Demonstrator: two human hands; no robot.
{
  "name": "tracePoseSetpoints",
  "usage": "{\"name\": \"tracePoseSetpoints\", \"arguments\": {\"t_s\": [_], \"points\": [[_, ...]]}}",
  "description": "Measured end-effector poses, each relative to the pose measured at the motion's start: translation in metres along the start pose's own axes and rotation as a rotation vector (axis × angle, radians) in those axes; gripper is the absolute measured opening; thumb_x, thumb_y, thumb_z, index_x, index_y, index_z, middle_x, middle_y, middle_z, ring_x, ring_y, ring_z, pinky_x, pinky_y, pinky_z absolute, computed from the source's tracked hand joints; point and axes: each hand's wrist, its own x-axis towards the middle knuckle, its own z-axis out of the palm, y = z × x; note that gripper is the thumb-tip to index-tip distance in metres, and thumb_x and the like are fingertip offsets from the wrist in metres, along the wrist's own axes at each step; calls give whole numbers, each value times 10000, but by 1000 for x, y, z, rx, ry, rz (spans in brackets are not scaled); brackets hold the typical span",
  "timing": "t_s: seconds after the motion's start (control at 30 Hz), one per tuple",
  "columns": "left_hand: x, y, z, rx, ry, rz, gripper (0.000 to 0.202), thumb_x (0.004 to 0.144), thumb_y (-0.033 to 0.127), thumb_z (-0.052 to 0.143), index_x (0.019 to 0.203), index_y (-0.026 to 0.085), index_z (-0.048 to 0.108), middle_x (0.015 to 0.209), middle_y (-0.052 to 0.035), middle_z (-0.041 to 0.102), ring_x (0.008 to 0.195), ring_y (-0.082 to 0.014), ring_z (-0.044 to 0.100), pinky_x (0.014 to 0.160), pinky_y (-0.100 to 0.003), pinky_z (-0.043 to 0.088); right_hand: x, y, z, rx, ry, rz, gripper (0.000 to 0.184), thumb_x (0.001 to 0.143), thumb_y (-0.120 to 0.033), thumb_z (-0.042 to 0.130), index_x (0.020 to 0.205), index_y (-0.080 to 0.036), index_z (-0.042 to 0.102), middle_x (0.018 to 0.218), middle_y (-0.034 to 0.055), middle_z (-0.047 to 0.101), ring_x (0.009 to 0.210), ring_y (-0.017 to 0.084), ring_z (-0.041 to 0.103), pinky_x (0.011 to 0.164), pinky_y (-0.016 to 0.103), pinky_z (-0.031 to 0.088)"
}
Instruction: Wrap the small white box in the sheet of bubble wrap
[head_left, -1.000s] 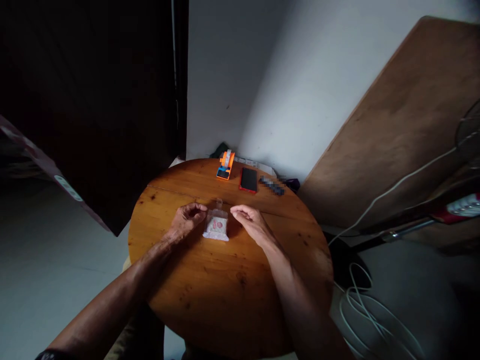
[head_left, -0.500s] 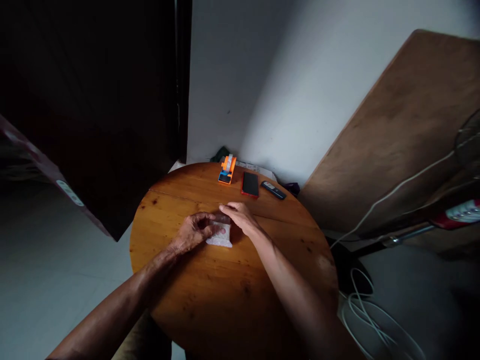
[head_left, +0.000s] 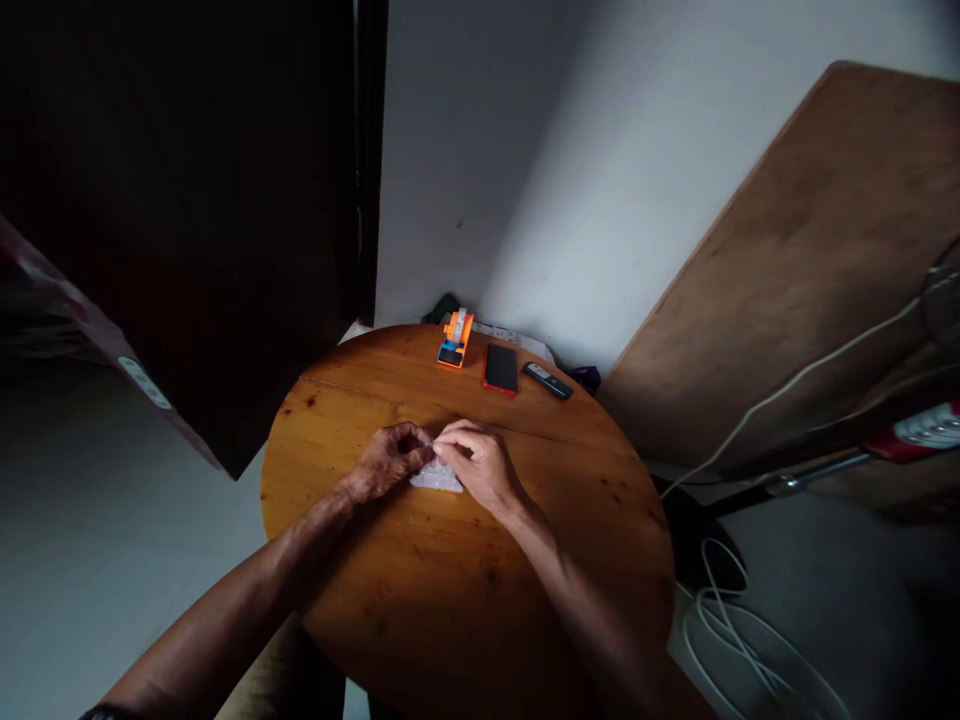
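The left hand (head_left: 386, 462) and right hand (head_left: 486, 466), both curled, pinch the packet (head_left: 436, 482) at its far end. It lies on the table (head_left: 577, 480).

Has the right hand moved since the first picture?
Yes: against the orange tape dispenser, the right hand has shifted leftward and slightly nearer the person, now beside the left hand.

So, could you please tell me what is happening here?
A person's left hand and right hand meet at a small whitish packet on a round wooden table. They hide its upper part, so the exact grip is unclear. Beyond sit an orange tape dispenser, a red-edged phone and a dark handset.
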Motion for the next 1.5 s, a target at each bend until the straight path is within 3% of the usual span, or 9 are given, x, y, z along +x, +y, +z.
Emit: {"name": "tracePoseSetpoints", "arguments": {"t_s": [0.1,0.27,0.5,0.63,0.73,0.87,1.0,1.23,1.5], "points": [[1,-1,-1,-14,-17,3,362,691,444,739,858,133,655,725,-19,622,639,-117,527,603,-236,436,-13,-3,1,-180,4,-134,162,880,-189,613,791,-223,743,865,35,727,803,170,652,765,311,478],[2,-4,-2,2,-1,-1,330,710,421,728,865,139,654,745,-22,632,648,-120,541,610,-239,447,-23,-4,-1,-430,-20,-237,172,916,-161,599,867,-238,745,914,16,751,831,175,634,779,351,399],[1,-3,-4,32,1,9,311,748,414,714,892,144,662,768,-21,639,670,-125,557,626,-244,459,-25,-13,-5,-453,-68,-286,198,921,-129,546,900,-231,714,951,21,755,895,186,645,880,390,395],[0,-9,-4,98,63,124,379,761,398,719,1047,151,683,710,11,580,621,-109,497,584,-230,422,-26,-17,-6,-486,-98,-295,199,913,-128,537,912,-226,710,960,30,753,922,195,645,952,416,378],[0,-11,-3,159,72,223,337,795,394,691,1031,156,727,793,-24,613,682,-123,533,622,-238,439,-26,-17,-6,-483,-104,-307,180,894,-129,552,926,-219,704,992,30,750,928,197,642,964,427,373],[-1,-6,-3,185,11,230,273,829,400,652,899,158,760,851,-61,655,760,-152,588,673,-254,467,-25,-10,-11,-371,-61,-270,167,884,-131,559,888,-223,699,1002,21,750,923,187,658,896,393,408],[-3,-1,-3,172,21,178,278,815,409,672,907,164,767,853,-61,654,732,-150,590,647,-253,461,-24,-5,-18,-296,14,-166,185,898,-175,553,976,-235,710,1069,43,737,995,204,661,901,383,439],[-2,-2,-3,157,21,161,297,795,416,692,926,160,768,881,-74,678,744,-161,598,651,-262,471,-27,-3,-13,-361,-112,-178,240,859,-112,538,929,-243,727,1140,51,711,1054,226,632,894,402,451],[-1,-1,-2,-3,55,81,370,725,441,747,958,154,753,857,-50,686,727,-146,597,671,-261,475,-22,6,-22,-175,107,-70,188,902,-199,539,867,-230,721,1095,74,717,1032,212,670,928,382,514]]}}
